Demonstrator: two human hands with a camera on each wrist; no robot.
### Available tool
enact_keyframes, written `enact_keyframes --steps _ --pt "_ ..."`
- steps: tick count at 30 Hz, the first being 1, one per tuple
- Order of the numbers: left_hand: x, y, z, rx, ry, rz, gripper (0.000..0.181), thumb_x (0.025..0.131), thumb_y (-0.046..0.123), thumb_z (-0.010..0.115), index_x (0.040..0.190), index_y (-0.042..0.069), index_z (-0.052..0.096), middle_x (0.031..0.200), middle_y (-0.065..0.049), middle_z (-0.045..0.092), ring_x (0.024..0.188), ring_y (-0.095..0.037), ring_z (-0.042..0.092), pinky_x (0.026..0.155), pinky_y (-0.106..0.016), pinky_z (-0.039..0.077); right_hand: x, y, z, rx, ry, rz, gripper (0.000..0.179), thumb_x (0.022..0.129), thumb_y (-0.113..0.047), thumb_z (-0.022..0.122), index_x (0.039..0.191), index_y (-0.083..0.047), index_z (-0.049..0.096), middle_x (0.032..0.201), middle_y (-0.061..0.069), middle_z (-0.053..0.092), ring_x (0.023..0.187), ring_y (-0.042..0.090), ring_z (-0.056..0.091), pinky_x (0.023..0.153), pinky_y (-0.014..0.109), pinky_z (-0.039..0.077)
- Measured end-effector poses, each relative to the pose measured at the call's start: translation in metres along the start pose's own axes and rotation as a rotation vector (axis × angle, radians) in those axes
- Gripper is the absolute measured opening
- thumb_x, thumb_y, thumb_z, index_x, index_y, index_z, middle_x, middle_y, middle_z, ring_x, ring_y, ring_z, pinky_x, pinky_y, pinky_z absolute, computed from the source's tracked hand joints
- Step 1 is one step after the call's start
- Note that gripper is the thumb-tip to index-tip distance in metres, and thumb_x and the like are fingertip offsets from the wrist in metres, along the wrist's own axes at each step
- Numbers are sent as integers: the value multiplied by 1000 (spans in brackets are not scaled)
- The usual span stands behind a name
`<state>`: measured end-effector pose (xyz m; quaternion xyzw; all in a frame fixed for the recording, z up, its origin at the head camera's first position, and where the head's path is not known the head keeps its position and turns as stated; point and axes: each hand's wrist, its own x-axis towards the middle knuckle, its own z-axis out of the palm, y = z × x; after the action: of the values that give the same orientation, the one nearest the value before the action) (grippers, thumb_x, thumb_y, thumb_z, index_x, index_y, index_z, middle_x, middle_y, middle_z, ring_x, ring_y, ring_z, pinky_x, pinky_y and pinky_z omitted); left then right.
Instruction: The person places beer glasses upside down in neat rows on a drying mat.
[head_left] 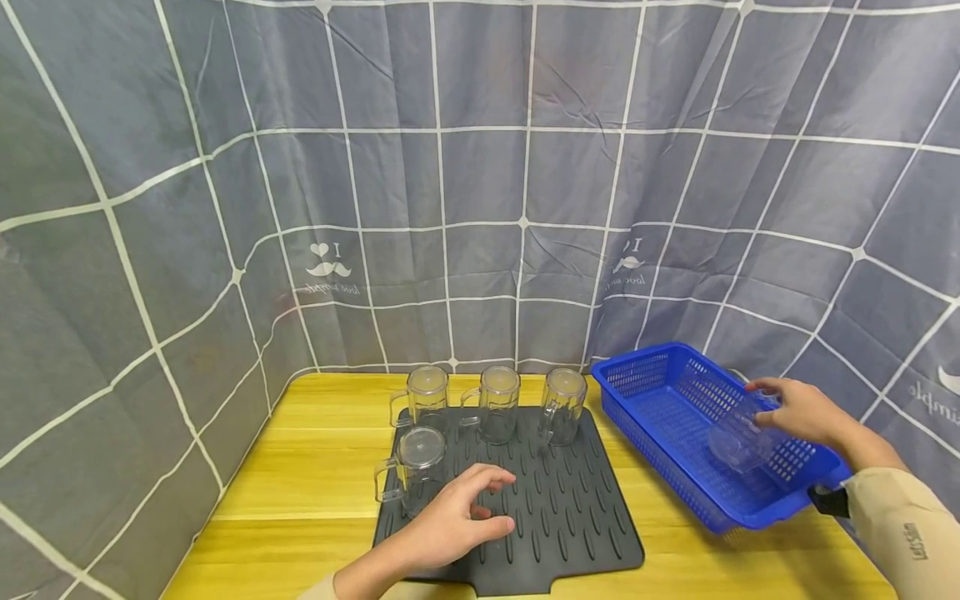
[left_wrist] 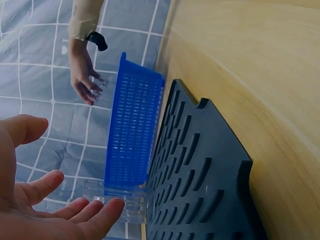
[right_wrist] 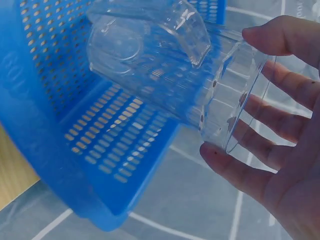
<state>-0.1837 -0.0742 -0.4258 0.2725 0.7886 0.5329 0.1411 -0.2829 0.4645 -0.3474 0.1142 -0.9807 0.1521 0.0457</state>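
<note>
My right hand [head_left: 798, 410] holds a clear glass mug [head_left: 738, 442] tilted over the right end of a blue basket [head_left: 637, 425]. In the right wrist view the thumb and fingers grip the mug [right_wrist: 220, 95] round its rim, with its base toward the basket. My left hand [head_left: 457, 521] hovers over a black drying mat [head_left: 555, 533], fingers loosely bent, holding nothing. Nearest to it is a glass mug [head_left: 422, 458] at the mat's left side. Along the back of the mat stand three more mugs, left [head_left: 428, 396], middle [head_left: 498, 404] and right [head_left: 564, 404], seemingly mouth down.
The mat lies on a yellow wooden table [head_left: 300, 467], with the basket on its right. A grey curtain [head_left: 480, 183] with white grid lines surrounds the table at the back and sides. Under the left forearm part of the mat is hidden.
</note>
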Motion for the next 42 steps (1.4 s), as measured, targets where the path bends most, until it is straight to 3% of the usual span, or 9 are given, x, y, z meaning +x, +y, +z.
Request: enact_keyframes --steps 18,30,34,39,42 --pt "4 3 -2 9 16 -9 42 96 31 70 136 30 55 140 4 50 132 -24 51 92 -26 54 6 -54 -17 6 145 -177 53 80 -12 80 128 2 62 124 29 63 111 55 59 90 65 46" --pt "5 3 0 -16 -5 -19 42 98 32 68 138 29 55 143 2 49 135 -26 49 94 -25 53 -7 -80 -24 45 187 -216 53 83 -19 82 131 -7 63 126 20 66 111 45 61 86 62 48" --pt "5 5 1 -40 -6 -21 42 98 32 67 138 28 55 144 -1 49 136 -27 49 94 -25 53 -12 -89 -25 55 184 -209 52 84 -24 82 132 -15 63 126 12 68 110 32 63 84 54 50" --pt "7 7 3 -38 1 -19 41 98 32 68 137 28 56 142 2 51 135 -29 50 93 -25 53 -17 -97 -23 90 166 -227 53 85 -26 83 134 -24 63 125 5 69 104 -9 54 78 38 52" --pt "8 7 4 -31 4 -19 41 98 32 68 137 29 56 141 4 51 135 -28 50 93 -25 53 -18 -99 -21 131 156 -235 53 85 -24 82 135 -24 62 126 7 68 103 -20 47 74 29 52"
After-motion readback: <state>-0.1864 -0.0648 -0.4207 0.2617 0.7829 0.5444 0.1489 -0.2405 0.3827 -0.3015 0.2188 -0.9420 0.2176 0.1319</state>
